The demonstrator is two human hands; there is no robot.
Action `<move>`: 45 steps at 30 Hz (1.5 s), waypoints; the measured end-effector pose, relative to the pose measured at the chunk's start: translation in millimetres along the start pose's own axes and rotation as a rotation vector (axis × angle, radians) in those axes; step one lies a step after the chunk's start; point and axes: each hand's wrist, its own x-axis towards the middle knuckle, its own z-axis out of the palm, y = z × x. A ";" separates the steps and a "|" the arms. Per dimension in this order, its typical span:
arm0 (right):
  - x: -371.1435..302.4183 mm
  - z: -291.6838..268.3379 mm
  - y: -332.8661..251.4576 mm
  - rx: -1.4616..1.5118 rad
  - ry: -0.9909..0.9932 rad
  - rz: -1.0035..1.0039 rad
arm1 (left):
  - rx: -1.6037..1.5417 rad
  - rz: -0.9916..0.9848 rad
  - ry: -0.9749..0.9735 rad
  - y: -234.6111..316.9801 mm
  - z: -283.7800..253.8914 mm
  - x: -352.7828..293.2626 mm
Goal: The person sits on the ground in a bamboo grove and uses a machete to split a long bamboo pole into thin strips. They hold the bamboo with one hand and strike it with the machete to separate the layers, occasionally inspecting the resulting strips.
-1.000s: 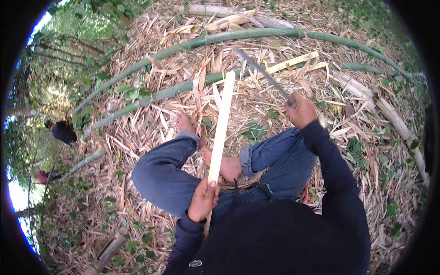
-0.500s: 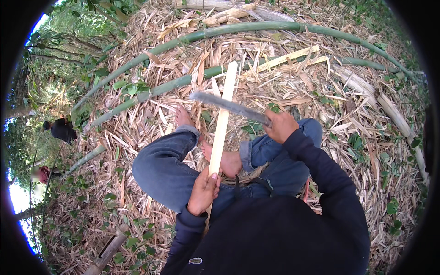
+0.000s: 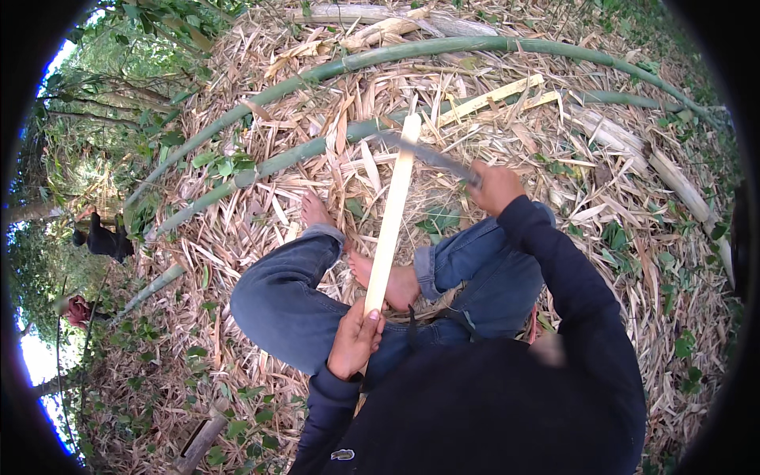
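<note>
No packages, signs or screens in view. Closest thing to a label: a small pale oval emblem (image 3: pixel 342 454) on the dark sleeve, at the lower edge of the picture just left of centre; too small to make out more.

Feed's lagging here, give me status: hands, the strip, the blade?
Left hand gripping the pale bamboo strip at its near end. Right hand holding the long knife, blade at the strip's far tip. Bare feet under the strip.
</note>
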 end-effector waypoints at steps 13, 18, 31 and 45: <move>19.3 -6.3 16.6 0.254 0.040 0.353 | -0.121 0.002 -0.009 2.5 -4.8 -2.6; -60.1 -4.8 -57.0 0.288 -0.075 -0.105 | -0.197 -0.009 0.071 3.0 -3.0 7.7; -49.8 -10.4 -58.9 0.103 -0.175 -0.197 | -0.167 -0.022 0.084 3.7 0.0 3.2; -3.8 5.6 3.7 0.025 0.002 -0.011 | -0.085 -0.076 0.022 2.8 -1.7 4.4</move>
